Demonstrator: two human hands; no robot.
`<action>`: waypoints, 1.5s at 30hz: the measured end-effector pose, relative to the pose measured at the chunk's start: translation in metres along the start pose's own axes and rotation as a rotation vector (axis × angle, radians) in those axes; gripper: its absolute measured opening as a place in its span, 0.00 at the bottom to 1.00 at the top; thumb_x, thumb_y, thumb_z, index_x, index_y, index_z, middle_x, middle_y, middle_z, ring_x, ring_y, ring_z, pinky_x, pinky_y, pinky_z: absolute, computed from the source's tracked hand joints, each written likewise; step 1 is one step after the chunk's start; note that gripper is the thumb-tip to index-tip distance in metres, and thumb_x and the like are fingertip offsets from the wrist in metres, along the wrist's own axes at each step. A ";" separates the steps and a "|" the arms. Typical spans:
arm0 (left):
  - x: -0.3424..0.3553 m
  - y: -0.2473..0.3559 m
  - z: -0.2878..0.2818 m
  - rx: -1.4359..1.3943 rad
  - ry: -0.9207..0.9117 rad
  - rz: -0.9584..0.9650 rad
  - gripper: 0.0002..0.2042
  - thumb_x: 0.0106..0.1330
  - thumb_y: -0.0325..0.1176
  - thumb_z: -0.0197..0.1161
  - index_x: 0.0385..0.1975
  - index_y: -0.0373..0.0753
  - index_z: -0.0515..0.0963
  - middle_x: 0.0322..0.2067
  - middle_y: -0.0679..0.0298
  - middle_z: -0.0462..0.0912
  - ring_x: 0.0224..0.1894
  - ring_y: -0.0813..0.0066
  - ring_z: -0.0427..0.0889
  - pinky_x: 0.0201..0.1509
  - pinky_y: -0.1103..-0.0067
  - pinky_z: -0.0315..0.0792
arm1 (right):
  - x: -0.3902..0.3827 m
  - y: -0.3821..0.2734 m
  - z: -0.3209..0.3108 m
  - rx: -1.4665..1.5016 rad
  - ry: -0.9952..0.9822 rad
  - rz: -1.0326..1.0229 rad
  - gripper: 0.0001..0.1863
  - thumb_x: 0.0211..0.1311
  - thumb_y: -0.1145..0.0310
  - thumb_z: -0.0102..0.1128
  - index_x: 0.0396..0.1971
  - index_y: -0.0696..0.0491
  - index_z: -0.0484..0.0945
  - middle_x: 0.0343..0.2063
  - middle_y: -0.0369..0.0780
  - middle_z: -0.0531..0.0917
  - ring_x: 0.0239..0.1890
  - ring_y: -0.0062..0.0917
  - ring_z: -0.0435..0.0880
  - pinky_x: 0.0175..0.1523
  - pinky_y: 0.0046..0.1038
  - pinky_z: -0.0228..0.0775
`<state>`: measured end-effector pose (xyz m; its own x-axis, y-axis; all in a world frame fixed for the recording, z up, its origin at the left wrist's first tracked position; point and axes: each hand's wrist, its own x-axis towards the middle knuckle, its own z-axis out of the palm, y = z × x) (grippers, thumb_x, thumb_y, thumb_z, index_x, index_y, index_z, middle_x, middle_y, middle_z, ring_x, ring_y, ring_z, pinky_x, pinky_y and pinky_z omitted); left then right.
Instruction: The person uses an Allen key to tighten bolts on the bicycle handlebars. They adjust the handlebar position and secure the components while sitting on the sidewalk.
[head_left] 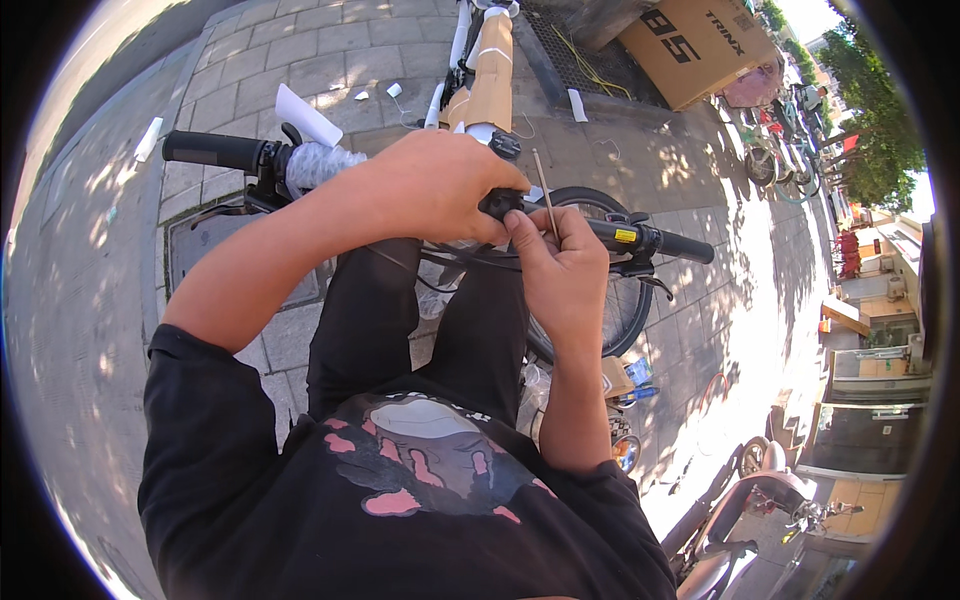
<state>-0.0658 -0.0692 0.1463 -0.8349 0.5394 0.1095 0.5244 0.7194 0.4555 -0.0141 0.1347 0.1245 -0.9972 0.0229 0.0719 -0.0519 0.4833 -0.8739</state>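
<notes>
At the middle of the handlebar (600,233), the left hand (445,180) has thumb and forefinger clamped on a black part (502,204), largely hidden. Just right along the handlebar, the right hand (562,262) pinches a thin rod (544,190), lower end concealed; beneath, a wheel (641,318) is partly blocked.

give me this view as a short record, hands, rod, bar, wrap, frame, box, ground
left hand: fingers on a black part mid-bar
right hand: pinching the rod, thumb by the black part
rod: thin, pointing up past the fingers
bar: black, grips at both ends
wrap: on bar's left side
frame: cardboard-covered, beyond hands
box: brown, upper right
ground: paved
</notes>
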 end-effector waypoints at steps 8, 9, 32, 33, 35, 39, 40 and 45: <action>-0.002 -0.003 0.001 -0.008 0.010 -0.009 0.28 0.62 0.51 0.79 0.61 0.47 0.87 0.42 0.50 0.91 0.44 0.49 0.90 0.50 0.61 0.81 | -0.003 0.000 -0.001 -0.122 0.028 0.024 0.19 0.75 0.57 0.71 0.40 0.61 0.85 0.22 0.36 0.82 0.27 0.17 0.78 0.38 0.27 0.74; -0.003 -0.005 0.002 0.007 0.032 -0.004 0.28 0.62 0.51 0.79 0.61 0.47 0.87 0.42 0.50 0.91 0.43 0.49 0.90 0.50 0.61 0.81 | -0.007 0.005 -0.002 -0.038 0.048 0.016 0.18 0.76 0.58 0.69 0.41 0.61 0.85 0.23 0.36 0.82 0.28 0.17 0.78 0.38 0.26 0.74; -0.003 0.009 -0.014 -0.008 -0.108 -0.094 0.29 0.61 0.51 0.77 0.62 0.48 0.87 0.45 0.53 0.93 0.50 0.51 0.91 0.54 0.61 0.83 | -0.043 0.025 -0.035 0.761 -0.528 0.469 0.17 0.85 0.62 0.56 0.52 0.62 0.84 0.25 0.38 0.85 0.13 0.13 0.71 0.19 0.16 0.63; -0.003 0.007 -0.012 0.008 -0.092 -0.072 0.29 0.61 0.51 0.77 0.62 0.48 0.87 0.45 0.53 0.93 0.50 0.51 0.91 0.54 0.61 0.83 | -0.043 0.024 -0.036 0.762 -0.534 0.482 0.17 0.84 0.61 0.56 0.52 0.61 0.84 0.25 0.38 0.85 0.13 0.13 0.71 0.20 0.16 0.62; -0.002 0.008 -0.013 0.013 -0.096 -0.076 0.29 0.61 0.51 0.77 0.62 0.48 0.87 0.45 0.53 0.93 0.49 0.51 0.91 0.54 0.60 0.83 | -0.041 0.024 -0.035 0.781 -0.539 0.502 0.17 0.84 0.61 0.56 0.52 0.61 0.84 0.25 0.37 0.84 0.13 0.13 0.70 0.20 0.16 0.62; -0.003 0.015 -0.020 -0.033 -0.137 -0.123 0.28 0.61 0.51 0.77 0.61 0.48 0.87 0.44 0.53 0.93 0.49 0.51 0.91 0.54 0.60 0.83 | -0.043 0.027 -0.030 0.814 -0.511 0.513 0.16 0.85 0.62 0.57 0.53 0.62 0.82 0.23 0.37 0.83 0.12 0.13 0.69 0.19 0.16 0.64; -0.003 0.013 -0.019 -0.031 -0.120 -0.098 0.29 0.62 0.50 0.77 0.62 0.48 0.86 0.42 0.52 0.92 0.47 0.50 0.91 0.52 0.60 0.83 | -0.043 0.026 -0.028 0.812 -0.500 0.509 0.16 0.85 0.62 0.57 0.53 0.61 0.82 0.23 0.36 0.83 0.12 0.12 0.69 0.19 0.17 0.64; -0.003 0.005 -0.010 -0.010 -0.065 -0.041 0.30 0.63 0.50 0.78 0.64 0.48 0.85 0.38 0.51 0.91 0.43 0.49 0.90 0.48 0.60 0.81 | -0.046 0.021 -0.025 0.989 -0.457 0.610 0.15 0.86 0.61 0.55 0.48 0.59 0.81 0.24 0.37 0.83 0.13 0.13 0.69 0.18 0.20 0.66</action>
<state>-0.0628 -0.0716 0.1568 -0.8428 0.5372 0.0331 0.4882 0.7371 0.4673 0.0323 0.1660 0.1150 -0.7906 -0.3902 -0.4720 0.6039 -0.3686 -0.7067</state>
